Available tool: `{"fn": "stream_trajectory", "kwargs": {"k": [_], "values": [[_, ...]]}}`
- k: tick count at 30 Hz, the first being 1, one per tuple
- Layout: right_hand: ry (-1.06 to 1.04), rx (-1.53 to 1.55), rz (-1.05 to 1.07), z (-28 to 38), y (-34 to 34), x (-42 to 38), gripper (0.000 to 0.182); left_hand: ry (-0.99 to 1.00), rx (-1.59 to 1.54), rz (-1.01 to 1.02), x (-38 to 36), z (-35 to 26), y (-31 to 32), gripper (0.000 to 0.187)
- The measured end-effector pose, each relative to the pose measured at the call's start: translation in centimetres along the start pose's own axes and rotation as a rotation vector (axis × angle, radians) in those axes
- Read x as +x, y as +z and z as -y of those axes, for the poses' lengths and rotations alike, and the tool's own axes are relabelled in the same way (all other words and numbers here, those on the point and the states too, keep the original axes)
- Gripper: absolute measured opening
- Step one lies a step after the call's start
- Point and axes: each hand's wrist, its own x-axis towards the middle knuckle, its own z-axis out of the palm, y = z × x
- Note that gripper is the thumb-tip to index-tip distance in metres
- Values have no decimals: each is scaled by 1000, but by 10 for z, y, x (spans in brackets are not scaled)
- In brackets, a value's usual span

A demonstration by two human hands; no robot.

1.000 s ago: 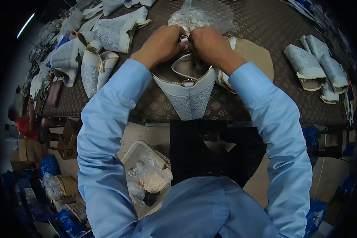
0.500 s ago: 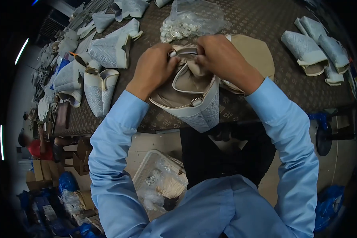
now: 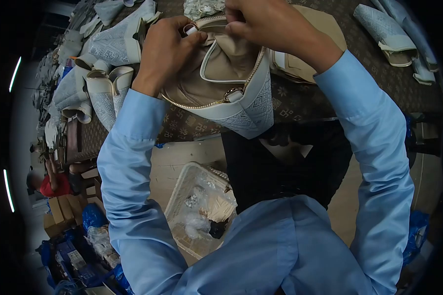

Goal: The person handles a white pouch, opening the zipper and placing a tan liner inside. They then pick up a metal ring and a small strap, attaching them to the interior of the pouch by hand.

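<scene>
An unfinished handbag [image 3: 255, 114] with a pale patterned outside and beige lining [image 3: 192, 81] tilts at the table's front edge, its mouth facing me. A gold zipper edge runs round the mouth, and a metal ring on a tab [image 3: 234, 95] sits at its near side. My left hand [image 3: 163, 53] is closed on the far left rim, thumb beside another ring and white tab [image 3: 190, 29]. At the far rim, my right hand [image 3: 261, 24] pinches with bent fingers; its fingertips are partly cut off by the frame's top. A white-edged inner pocket [image 3: 224, 73] hangs inside.
More patterned bag pieces stand left [image 3: 114, 46] and right [image 3: 385, 34] on the brown table [image 3: 310, 105]. Beige panels [image 3: 325, 34] lie beside the bag. Below is a white basket [image 3: 174, 206] of plastic-wrapped parts. A person in red [image 3: 55, 185] sits far left.
The view has shifted, so the table sits higher in the frame. Both hands keep their hold at the handbag's far rim, and the right hand has moved slightly away from the left.
</scene>
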Motion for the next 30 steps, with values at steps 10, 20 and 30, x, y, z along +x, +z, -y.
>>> {"fn": "stream_trajectory", "kwargs": {"k": [10, 20, 30], "values": [[-19, 52, 37, -38, 12, 4, 19, -14, -26, 37, -1, -7, -4, 24], [-52, 78, 42, -37, 9, 5, 22, -25, 42, 59, 6, 1, -1, 27], [-81, 97, 12, -12, 6, 11, 26, 6, 10, 27, 5, -1, 1, 28]]}}
